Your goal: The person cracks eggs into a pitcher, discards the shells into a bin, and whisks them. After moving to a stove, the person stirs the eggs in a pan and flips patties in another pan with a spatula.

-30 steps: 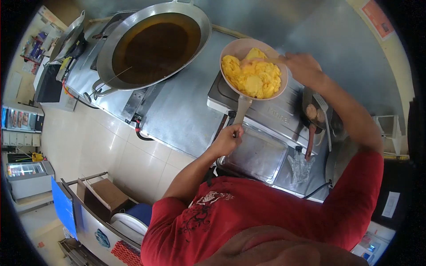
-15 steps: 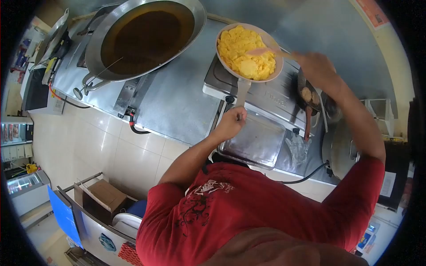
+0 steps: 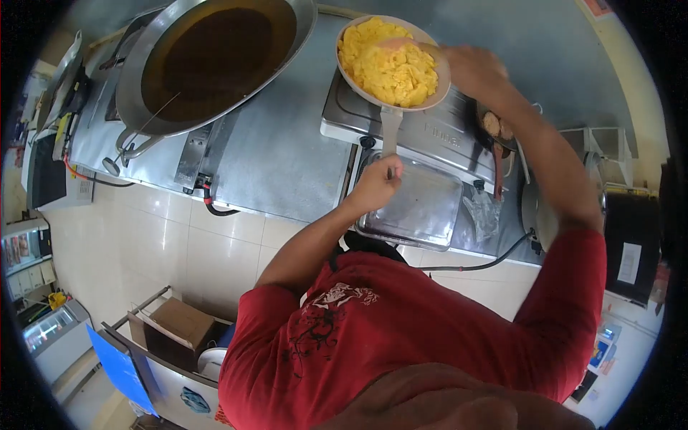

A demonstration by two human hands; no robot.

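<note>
A frying pan (image 3: 442,80) full of yellow scrambled eggs (image 3: 393,70) sits over the far left part of a steel gas stove (image 3: 444,137). My left hand (image 3: 380,185) is closed around the end of its pale handle (image 3: 391,132). My right hand (image 3: 474,72) grips a spatula (image 3: 428,49) at the pan's right side. The spatula's pinkish blade (image 3: 398,44) rests among the eggs; motion blurs it, and my fingers hide most of its handle. Below my right forearm, a small dark pan with a brown handle (image 3: 498,168) holds round brown pieces (image 3: 491,123).
A large wok (image 3: 304,32) of dark oil (image 3: 215,64) stands at left. In front of the stove lie a metal tray (image 3: 423,204) and a clear plastic bag (image 3: 484,213). A black hose (image 3: 473,267) hangs by the counter edge. A cardboard box (image 3: 183,321) sits behind me, lower left.
My right hand has moved left and away from me, pushing the spatula farther across the eggs, which look more broken up. My left hand stays on the pan handle. The camera view has shifted slightly.
</note>
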